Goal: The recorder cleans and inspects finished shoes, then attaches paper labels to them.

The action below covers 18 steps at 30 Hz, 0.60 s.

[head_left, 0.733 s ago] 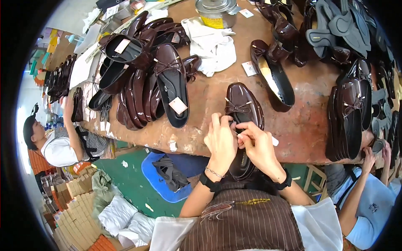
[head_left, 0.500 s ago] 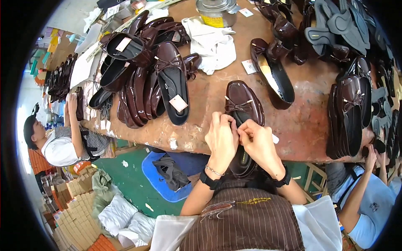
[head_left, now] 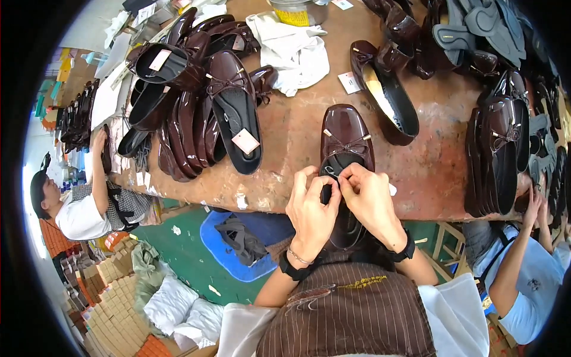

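The person's two hands meet over a glossy dark brown shoe (head_left: pixel 347 128), which sits upright on the surface (head_left: pixel 291 140) at its near edge, toe pointing away and heel end toward the striped brown apron (head_left: pixel 357 315). The left hand (head_left: pixel 313 199) and the right hand (head_left: pixel 370 199) are side by side above the shoe's opening, thumb and forefinger of each drawn together at the tips around a thin pale strand (head_left: pixel 330 171); it is too fine to tell exactly where each one grips it. A thin bow crosses the shoe's upper, just beyond the fingertips. A small white slip (head_left: pixel 392 190) lies just right of the right hand. To the left is a heap of similar shoes (head_left: pixel 184 128), and leaning at its front is one dark-lined shoe (head_left: pixel 231 107) with a pale tag (head_left: pixel 245 142) on its insole. Farther back lie a crumpled white cloth (head_left: pixel 294 56) and a round metal container (head_left: pixel 297 12) with a yellow label. Beyond the hands, slightly right, a single shoe (head_left: pixel 386 104) shows a pale patch inside, with another tag (head_left: pixel 349 83) beside its toe. More shoes (head_left: pixel 493 154) stand packed together at the right, and grey insoles (head_left: pixel 482 27) are piled behind them. Co-workers stand at either side, one in a white shirt (head_left: pixel 83 217), another in light blue (head_left: pixel 529 291).
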Each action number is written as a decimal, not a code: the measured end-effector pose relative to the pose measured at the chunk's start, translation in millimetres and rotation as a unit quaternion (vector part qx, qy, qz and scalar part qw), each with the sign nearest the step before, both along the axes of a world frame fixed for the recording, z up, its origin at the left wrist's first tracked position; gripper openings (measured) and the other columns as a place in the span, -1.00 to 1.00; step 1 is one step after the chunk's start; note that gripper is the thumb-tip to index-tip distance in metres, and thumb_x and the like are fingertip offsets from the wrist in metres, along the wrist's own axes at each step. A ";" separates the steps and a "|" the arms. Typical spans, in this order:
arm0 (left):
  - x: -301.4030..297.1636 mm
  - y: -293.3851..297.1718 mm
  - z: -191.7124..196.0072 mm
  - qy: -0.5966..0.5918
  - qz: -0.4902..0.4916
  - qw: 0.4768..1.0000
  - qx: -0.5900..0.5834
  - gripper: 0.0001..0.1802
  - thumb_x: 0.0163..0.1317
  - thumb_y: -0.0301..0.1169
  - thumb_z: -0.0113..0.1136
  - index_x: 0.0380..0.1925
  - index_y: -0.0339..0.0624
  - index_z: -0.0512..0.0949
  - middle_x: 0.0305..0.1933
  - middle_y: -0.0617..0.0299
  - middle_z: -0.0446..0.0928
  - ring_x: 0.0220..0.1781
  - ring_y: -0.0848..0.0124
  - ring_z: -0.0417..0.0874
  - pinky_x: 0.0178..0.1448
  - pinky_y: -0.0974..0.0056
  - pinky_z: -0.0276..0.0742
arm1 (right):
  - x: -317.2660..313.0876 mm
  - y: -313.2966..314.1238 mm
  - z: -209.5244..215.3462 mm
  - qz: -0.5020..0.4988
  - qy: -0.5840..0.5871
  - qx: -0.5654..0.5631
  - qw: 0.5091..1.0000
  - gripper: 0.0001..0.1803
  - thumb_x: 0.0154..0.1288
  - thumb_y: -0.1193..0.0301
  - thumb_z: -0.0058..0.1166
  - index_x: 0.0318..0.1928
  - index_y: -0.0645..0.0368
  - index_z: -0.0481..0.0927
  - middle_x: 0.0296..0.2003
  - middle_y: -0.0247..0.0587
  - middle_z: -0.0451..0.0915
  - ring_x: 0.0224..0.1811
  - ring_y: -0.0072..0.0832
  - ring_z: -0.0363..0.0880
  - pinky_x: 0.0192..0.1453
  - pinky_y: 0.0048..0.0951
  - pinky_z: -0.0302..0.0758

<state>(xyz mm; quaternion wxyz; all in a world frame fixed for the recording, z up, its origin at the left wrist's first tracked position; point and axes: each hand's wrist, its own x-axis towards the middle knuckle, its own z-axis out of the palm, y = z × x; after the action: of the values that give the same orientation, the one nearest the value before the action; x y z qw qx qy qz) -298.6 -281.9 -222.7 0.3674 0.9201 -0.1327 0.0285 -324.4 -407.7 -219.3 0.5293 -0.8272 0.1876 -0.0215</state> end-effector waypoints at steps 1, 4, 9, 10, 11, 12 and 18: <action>-0.8 1.3 0.2 0.002 0.000 1.000 0.000 -0.85 0.03 -0.47 0.40 -0.36 -0.13 0.66 -0.01 0.08 0.54 -0.36 0.17 0.60 -0.26 0.18 0.51 | 1.3 0.4 -0.7 0.008 -0.011 -0.002 1.000 -0.96 0.20 0.58 0.15 -0.36 0.30 0.57 -0.60 0.09 0.58 -0.55 -0.04 0.63 -0.47 -0.26 0.51; -3.7 4.6 3.0 -0.043 -0.010 0.999 0.027 -0.83 0.05 -0.48 0.39 -0.30 -0.10 0.69 0.01 0.09 0.54 -0.34 0.19 0.60 -0.24 0.18 0.54 | 5.7 3.0 6.0 0.018 -0.011 -0.039 0.999 -0.97 0.22 0.58 0.15 -0.34 0.28 0.57 -0.60 0.10 0.57 -0.54 -0.01 0.63 -0.47 -0.24 0.51; -10.6 6.6 10.7 -0.038 0.036 0.998 0.045 -0.66 0.08 -0.49 0.37 -0.08 -0.01 0.72 0.08 0.15 0.52 -0.22 0.16 0.65 -0.18 0.15 0.57 | 2.4 4.1 7.4 -0.012 0.023 -0.004 1.000 -0.94 0.22 0.56 0.15 -0.33 0.30 0.56 -0.61 0.08 0.56 -0.58 -0.06 0.61 -0.47 -0.24 0.50; -9.4 7.4 10.9 -0.019 0.013 0.998 0.058 -0.57 0.11 -0.49 0.32 0.04 0.03 0.67 0.18 0.06 0.45 -0.05 0.08 0.63 -0.15 0.12 0.59 | 1.6 3.7 7.7 -0.017 0.037 0.008 0.999 -0.93 0.22 0.55 0.16 -0.33 0.30 0.56 -0.62 0.07 0.55 -0.60 -0.08 0.60 -0.47 -0.24 0.49; -7.5 4.5 11.7 -0.018 0.013 0.998 0.057 -0.57 0.11 -0.49 0.32 0.04 0.03 0.67 0.18 0.06 0.45 -0.05 0.08 0.63 -0.15 0.12 0.59 | 1.7 4.1 6.7 -0.017 0.037 0.008 0.999 -0.93 0.22 0.55 0.16 -0.33 0.30 0.56 -0.62 0.07 0.55 -0.60 -0.08 0.60 -0.47 -0.24 0.49; -5.0 -0.7 13.8 -0.020 0.000 0.993 0.114 -0.53 0.12 -0.50 0.30 0.09 0.03 0.63 0.21 0.01 0.41 0.03 0.03 0.59 -0.13 0.11 0.59 | 2.2 4.7 4.5 -0.013 0.031 0.000 0.999 -0.93 0.21 0.55 0.17 -0.33 0.31 0.56 -0.63 0.05 0.55 -0.62 -0.09 0.59 -0.48 -0.24 0.49; -1.7 2.2 11.2 -0.019 -0.032 0.992 0.119 -0.51 0.11 -0.49 0.23 0.12 -0.12 0.55 0.27 -0.11 0.30 0.18 -0.07 0.46 0.07 0.00 0.52 | 5.5 9.0 2.2 -0.009 0.019 -0.024 0.999 -0.92 0.20 0.54 0.18 -0.34 0.31 0.57 -0.64 0.06 0.54 -0.63 -0.09 0.58 -0.49 -0.24 0.48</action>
<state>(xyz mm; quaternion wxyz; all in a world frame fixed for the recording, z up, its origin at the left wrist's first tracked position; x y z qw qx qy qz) -300.4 -279.7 -211.5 0.2534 0.9519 -0.1713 0.0179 -318.9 -398.6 -217.2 0.5051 -0.8384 0.2042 -0.0147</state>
